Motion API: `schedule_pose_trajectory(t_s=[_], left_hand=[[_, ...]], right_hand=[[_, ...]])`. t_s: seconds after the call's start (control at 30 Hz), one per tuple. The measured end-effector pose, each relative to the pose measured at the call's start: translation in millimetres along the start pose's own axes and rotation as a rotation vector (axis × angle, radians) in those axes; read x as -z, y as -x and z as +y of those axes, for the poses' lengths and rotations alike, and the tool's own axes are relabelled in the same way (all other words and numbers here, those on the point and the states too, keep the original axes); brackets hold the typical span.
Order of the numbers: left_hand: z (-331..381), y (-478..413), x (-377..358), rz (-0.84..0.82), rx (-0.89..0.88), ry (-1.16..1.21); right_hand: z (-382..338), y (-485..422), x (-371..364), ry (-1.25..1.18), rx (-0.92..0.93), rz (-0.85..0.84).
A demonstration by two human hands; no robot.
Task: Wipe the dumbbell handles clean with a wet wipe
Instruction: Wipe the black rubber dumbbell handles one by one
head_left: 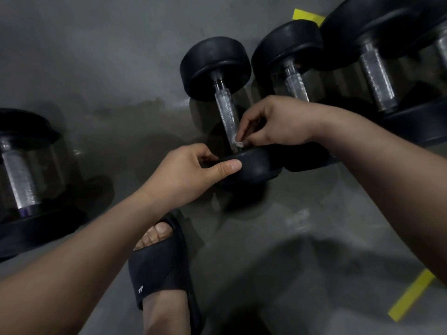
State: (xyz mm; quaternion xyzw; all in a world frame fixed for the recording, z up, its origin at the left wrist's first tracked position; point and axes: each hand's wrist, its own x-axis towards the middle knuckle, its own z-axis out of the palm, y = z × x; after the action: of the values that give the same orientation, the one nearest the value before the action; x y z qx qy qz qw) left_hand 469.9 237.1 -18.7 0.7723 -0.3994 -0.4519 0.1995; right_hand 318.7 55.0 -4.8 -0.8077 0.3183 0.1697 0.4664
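Hands on the centre dumbbell (223, 102), wet wipe (235, 141) down at its near end

Right hand (278, 122) has its fingertips curled, pinching the wet wipe against the knurled handle (227, 119) right where it meets the near head (254, 165). Left hand (191, 172) grips that head, thumb on top, steadying it I reckon. Bar's long axis runs roughly 11 o'clock to 5 o'clock on the floor (96, 68), so the rest of the handle lies toward 11 from the right hand. My guess is the next stroke slides that way, up to the far head (215, 66).
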Motion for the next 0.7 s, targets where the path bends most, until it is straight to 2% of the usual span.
schedule_pose_trajectory(t_s=[0.13, 0.27, 0.33, 0.43, 0.5, 0.53, 0.63, 0.7], left_hand=[[-3, 1, 2, -0.011, 0.018, 0.015], [-5, 2, 2, -0.009, 0.028, 0.035], [-5, 2, 1, -0.007, 0.029, 0.036], [-4, 1, 1, -0.008, 0.034, 0.032], [-3, 0, 1, -0.007, 0.035, 0.04], [-3, 0, 0, -0.006, 0.035, 0.04], [-4, -1, -1, -0.006, 0.035, 0.044], [-5, -1, -1, -0.004, 0.032, 0.044]], right_hand=[[-3, -5, -11, -0.229, -0.038, 0.15], [-4, -6, -13, -0.826, -0.081, 0.266], [-5, -4, -9, -1.064, -0.081, 0.255], [-10, -2, -9, -1.24, -0.048, 0.208], [-11, -5, -14, -1.229, -0.041, 0.224], [-10, -6, -17, -1.15, -0.03, 0.256], [-2, -8, -19, -0.651, -0.008, 0.386], [2, -8, -19, -0.434, -0.024, 0.419]])
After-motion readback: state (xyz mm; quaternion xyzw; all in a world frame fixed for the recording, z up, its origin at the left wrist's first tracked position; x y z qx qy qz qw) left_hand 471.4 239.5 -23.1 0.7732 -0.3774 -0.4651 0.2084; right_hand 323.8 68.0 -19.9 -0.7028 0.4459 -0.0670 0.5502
